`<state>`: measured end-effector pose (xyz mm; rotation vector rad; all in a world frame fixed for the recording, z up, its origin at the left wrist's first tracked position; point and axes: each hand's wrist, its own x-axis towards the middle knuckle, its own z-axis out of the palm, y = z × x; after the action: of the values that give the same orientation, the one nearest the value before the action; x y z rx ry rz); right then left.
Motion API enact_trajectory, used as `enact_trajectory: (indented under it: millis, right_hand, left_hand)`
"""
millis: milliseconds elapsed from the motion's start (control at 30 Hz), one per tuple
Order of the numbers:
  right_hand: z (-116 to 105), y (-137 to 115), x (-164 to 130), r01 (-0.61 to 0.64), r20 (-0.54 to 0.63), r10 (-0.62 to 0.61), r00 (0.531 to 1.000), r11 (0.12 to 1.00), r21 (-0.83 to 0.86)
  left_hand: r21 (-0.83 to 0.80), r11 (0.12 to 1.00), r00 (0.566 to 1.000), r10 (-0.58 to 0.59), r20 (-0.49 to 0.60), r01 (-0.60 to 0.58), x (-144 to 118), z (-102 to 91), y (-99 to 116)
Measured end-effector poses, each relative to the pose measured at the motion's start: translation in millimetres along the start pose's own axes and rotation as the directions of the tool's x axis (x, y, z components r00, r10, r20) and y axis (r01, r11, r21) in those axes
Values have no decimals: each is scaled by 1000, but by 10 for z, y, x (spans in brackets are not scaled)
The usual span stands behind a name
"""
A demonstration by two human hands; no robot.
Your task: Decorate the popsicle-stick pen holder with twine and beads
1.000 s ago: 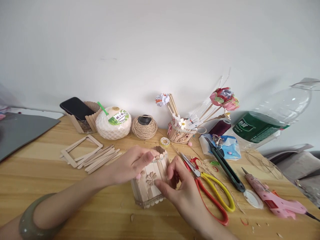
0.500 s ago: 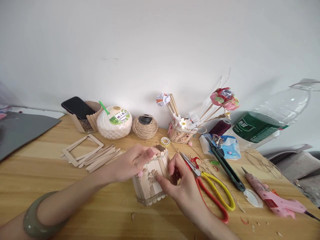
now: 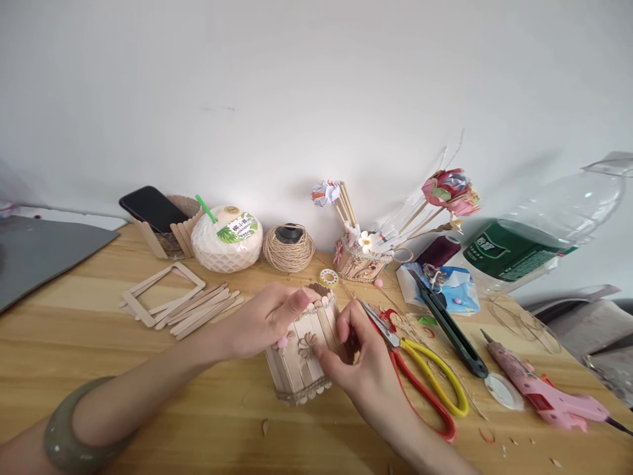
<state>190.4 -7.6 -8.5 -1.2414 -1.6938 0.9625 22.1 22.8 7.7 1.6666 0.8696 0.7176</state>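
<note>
At the middle of the bench point(image 3: 74, 316), seen from the head camera, a small craft-stick box point(image 3: 301, 359) stands upright, its face carrying a stick flower and a pink bead. The left hand point(image 3: 264, 323) wraps the box's left side, its grip closed on the upper rim with the thumb lying over the stick tops. The right hand point(image 3: 353, 359) pinches the box's right front edge, fingers curled, wrist coming in low from the lower right. Too hard a squeeze, I judge, could spring the glued sticks apart or knock the flower loose. Open scissors point(image 3: 420, 379) lie just beside the right wrist; a careless sweep could catch the blades. A pink glue gun point(image 3: 544, 396) rests farther right.
</note>
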Motion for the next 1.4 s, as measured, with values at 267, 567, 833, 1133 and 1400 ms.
enact_trajectory:
  millis: [267,567,833,1133,1400]
  right_hand:
    - [-14,6,-14,32,-8,-32,999,999,0]
    - [-15,16,-21,17,13,-18,1000,999,48]
    - [2,22,-34,25,-12,-24,1000,999,25]
    - [13,28,-15,18,-27,-18,999,1000,9]
    - [-199,115,-30,-76,110,37,993,925,373]
  left_hand:
    - [-27,999,1000,21,20,-21,18,-9,-40]
    - [-24,999,999,30,35,-29,32,-23,-42]
    - [-29,998,999,48,25,-47,25,-8,-54]
    - [-37,998,998,57,3,-57,44,1,-73]
    - [57,998,994,28,-107,-22,55,-50,-95]
